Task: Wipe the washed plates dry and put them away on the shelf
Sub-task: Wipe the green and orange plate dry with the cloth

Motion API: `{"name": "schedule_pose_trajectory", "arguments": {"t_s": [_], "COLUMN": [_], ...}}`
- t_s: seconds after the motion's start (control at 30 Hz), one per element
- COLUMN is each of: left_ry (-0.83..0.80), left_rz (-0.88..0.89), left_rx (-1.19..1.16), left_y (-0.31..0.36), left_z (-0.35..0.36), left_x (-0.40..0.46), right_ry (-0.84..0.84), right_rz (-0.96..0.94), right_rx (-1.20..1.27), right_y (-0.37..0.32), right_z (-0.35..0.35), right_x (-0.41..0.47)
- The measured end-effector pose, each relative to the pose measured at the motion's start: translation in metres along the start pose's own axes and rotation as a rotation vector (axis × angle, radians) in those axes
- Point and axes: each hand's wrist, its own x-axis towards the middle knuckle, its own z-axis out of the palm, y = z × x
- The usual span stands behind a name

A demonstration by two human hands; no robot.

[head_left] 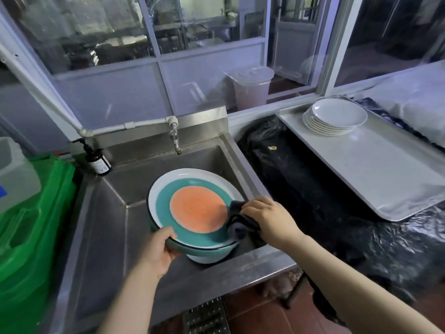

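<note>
A round plate [192,206] with an orange middle, a teal ring and a white rim is held over the steel sink [115,189]. My left hand [160,249] grips its near left rim, thumb on top. My right hand [267,219] holds a dark folded cloth [239,222] and presses it on the plate's right side. A teal and white dish [207,255] shows just beneath the plate. A stack of several white plates [334,116] stands on a pale tray [385,169] at the right.
A tap [175,138] hangs over the sink's back wall, with a brown pump bottle [97,160] at the back left corner. Green crates [26,213] stand to the left. Black plastic sheeting [301,189] covers the counter under the tray. A lidded bucket [252,88] sits behind the glass.
</note>
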Motion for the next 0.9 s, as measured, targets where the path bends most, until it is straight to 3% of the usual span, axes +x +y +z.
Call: {"name": "schedule_pose_trajectory", "arguments": {"t_s": [0.1,0.2,0.27,0.4,0.47,0.57,0.67,0.83,0.9], "left_ry": [0.064,0.101,0.117,0.126,0.119,0.101,0.081,0.050,0.023], "left_rz": [-0.035,-0.058,-0.067,-0.085,-0.083,-0.085,-0.105,-0.108,-0.111], "left_rx": [0.022,0.008,0.003,-0.017,-0.036,-0.041,-0.035,-0.041,-0.032], "left_y": [-0.013,-0.027,-0.034,-0.039,-0.040,-0.040,-0.038,-0.029,-0.025], "left_z": [-0.016,-0.024,-0.023,-0.021,-0.022,-0.021,-0.021,-0.027,-0.032], "left_x": [0.003,0.004,0.005,0.008,0.009,0.010,0.011,0.020,0.024], "right_ry": [0.110,0.240,0.131,-0.381,-0.428,-0.291,-0.043,-0.175,-0.150], "right_rz": [0.213,0.273,0.328,0.428,0.453,0.536,0.714,1.064,1.141], "right_rx": [0.034,-0.020,-0.056,-0.102,-0.066,-0.025,0.278,1.262,1.454], "right_y": [0.017,0.036,0.045,0.047,0.046,0.038,0.017,-0.034,-0.046], "right_z": [0.016,0.033,0.046,0.074,0.080,0.076,0.069,0.066,0.071], "right_x": [-0.017,-0.039,-0.052,-0.075,-0.076,-0.063,-0.044,-0.007,0.001]}}
